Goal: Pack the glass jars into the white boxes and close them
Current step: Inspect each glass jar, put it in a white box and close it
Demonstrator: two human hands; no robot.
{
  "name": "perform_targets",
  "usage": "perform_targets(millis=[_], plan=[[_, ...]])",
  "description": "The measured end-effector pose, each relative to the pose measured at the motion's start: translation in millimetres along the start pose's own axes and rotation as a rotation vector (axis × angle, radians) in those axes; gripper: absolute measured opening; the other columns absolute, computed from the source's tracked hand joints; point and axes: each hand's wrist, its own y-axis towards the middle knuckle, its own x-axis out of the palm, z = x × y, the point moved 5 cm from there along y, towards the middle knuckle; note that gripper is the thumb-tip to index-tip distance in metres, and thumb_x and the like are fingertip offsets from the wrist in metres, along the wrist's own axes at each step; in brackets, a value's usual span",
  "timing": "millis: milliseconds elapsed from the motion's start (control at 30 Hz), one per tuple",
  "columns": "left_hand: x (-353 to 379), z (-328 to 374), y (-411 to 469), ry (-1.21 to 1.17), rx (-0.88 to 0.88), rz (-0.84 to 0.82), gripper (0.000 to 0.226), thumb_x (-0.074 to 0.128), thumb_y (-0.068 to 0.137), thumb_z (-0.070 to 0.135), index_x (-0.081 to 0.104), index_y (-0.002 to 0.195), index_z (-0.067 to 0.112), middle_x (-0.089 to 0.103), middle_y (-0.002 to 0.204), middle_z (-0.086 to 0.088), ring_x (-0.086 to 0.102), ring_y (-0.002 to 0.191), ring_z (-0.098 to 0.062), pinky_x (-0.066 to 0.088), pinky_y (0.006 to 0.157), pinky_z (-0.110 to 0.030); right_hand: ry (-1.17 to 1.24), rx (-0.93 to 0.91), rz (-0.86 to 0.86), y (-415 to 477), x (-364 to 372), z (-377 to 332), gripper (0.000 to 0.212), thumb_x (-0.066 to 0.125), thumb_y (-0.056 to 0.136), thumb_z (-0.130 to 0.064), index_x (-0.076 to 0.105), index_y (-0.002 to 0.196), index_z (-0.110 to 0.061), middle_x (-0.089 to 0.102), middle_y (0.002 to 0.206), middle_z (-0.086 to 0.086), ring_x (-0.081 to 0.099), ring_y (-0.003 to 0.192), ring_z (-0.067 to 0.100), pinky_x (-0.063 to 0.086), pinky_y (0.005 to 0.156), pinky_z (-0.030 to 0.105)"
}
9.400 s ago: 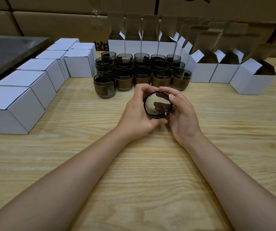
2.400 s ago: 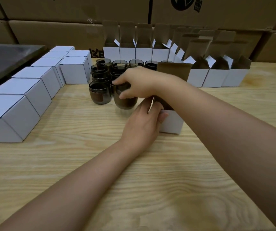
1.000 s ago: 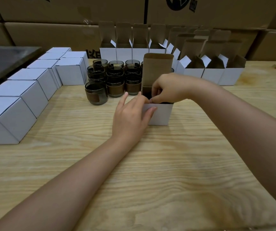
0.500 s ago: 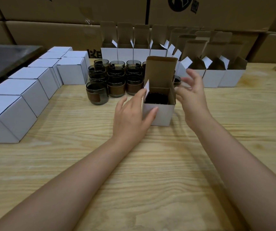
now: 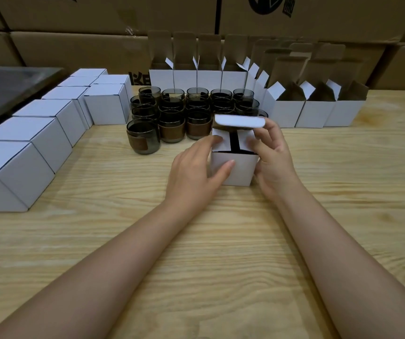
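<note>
**Lid (image 5: pixel 239 122) tipped forward, side flaps (image 5: pixel 243 140) folded in**

Half a second ago my right hand (image 5: pixel 273 157) hung open beside the white box (image 5: pixel 243 168). Now it grips the box's right side, fingers on the flap. My left hand (image 5: pixel 192 173) grips the left side, thumb on the front face. The box stands on the wooden table (image 5: pixel 221 241), just before the loose glass jars (image 5: pixel 172 123).

We look across a pale, grained wooden tabletop (image 5: pixel 196 265). Behind it we see large brown cardboard cartons (image 5: pixel 74 47) stacked like a wall, and a dark grey flat surface (image 5: pixel 8 84) at far left.
</note>
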Motion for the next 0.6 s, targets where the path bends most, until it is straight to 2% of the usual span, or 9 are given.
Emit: perform_targets(millis=[67, 133, 200, 267, 400, 500, 600], plan=[[0.7, -0.4, 0.5, -0.016, -0.008, -0.007, 0.048, 0.069, 0.087, 0.028, 0.055, 0.129, 0.009, 0.062, 0.124, -0.002, 0.057, 0.115, -0.021, 0.044, 0.097, -0.045, 0.008, -0.007, -0.054, -2.8, -2.0, 0.8, 0.028, 0.062, 0.085, -0.001, 0.054, 0.107, -0.015, 0.061, 0.107, -0.002, 0.058, 0.1, 0.016, 0.049, 0.083, 0.035], [0.8, -1.2, 0.8, -0.039, -0.019, -0.012, 0.048, 0.069, 0.087, 0.029, 0.054, 0.129, 0.011, 0.062, 0.123, -0.002, 0.057, 0.114, -0.021, 0.044, 0.096, -0.045, -0.024, -0.007, -0.115, -5.2, -2.0, 1.5, 0.04, 0.064, 0.076, -0.009, 0.049, 0.113, -0.012, 0.054, 0.117, 0.006, 0.053, 0.108, 0.022, 0.046, 0.09, 0.039], [1.0, -2.3, 0.9, -0.069, -0.038, -0.025, 0.046, 0.069, 0.087, 0.03, 0.054, 0.128, 0.014, 0.063, 0.12, 0.001, 0.057, 0.112, -0.018, 0.044, 0.095, -0.044, -0.084, -0.003, -0.128, -6.6, -0.4, 1.8, 0.041, 0.064, 0.074, -0.017, 0.048, 0.111, -0.015, 0.048, 0.131, 0.011, 0.049, 0.116, 0.027, 0.043, 0.097, 0.045], [1.3, -4.0, 1.0, -0.097, -0.051, -0.036, 0.043, 0.069, 0.087, 0.031, 0.055, 0.125, 0.016, 0.064, 0.116, 0.003, 0.058, 0.109, -0.016, 0.045, 0.094, -0.043, -0.108, -0.01, -0.1, -6.6, 0.1, 1.7, 0.033, 0.065, 0.074, -0.02, 0.05, 0.103, -0.02, 0.046, 0.137, 0.008, 0.049, 0.119, 0.027, 0.042, 0.1, 0.048], [2.9, -9.7, 0.3, -0.155, -0.107, -0.036, 0.042, 0.072, 0.084, 0.035, 0.051, 0.117, 0.018, 0.064, 0.115, 0.008, 0.059, 0.111, -0.012, 0.047, 0.092, -0.035, -0.163, -0.046, -0.091, -6.2, 0.0, 0.7, 0.021, 0.066, 0.077, -0.021, 0.055, 0.095, -0.024, 0.049, 0.133, 0.003, 0.053, 0.114, 0.02, 0.046, 0.095, 0.05], [2.3, -13.3, 0.0, -0.164, -0.151, -0.01, 0.04, 0.075, 0.08, 0.038, 0.042, 0.099, 0.027, 0.055, 0.097, 0.029, 0.056, 0.104, 0.0, 0.047, 0.079, -0.025, -0.192, -0.065, -0.087, -6.3, -1.2, -0.3, 0.019, 0.067, 0.077, -0.022, 0.057, 0.093, -0.024, 0.05, 0.134, 0.004, 0.056, 0.111, 0.019, 0.049, 0.089, 0.047], [1.5, -14.5, 0.6, -0.188, -0.162, -0.003, 0.041, 0.077, 0.079, 0.037, 0.038, 0.089, 0.033, 0.054, 0.094, 0.033, 0.059, 0.102, 0.002, 0.054, 0.077, -0.031, -0.223, -0.09, -0.092, -6.7, -1.7, -1.9, 0.019, 0.068, 0.077, -0.023, 0.056, 0.093, -0.024, 0.051, 0.133, 0.006, 0.058, 0.107, 0.016, 0.051, 0.085, 0.042]])
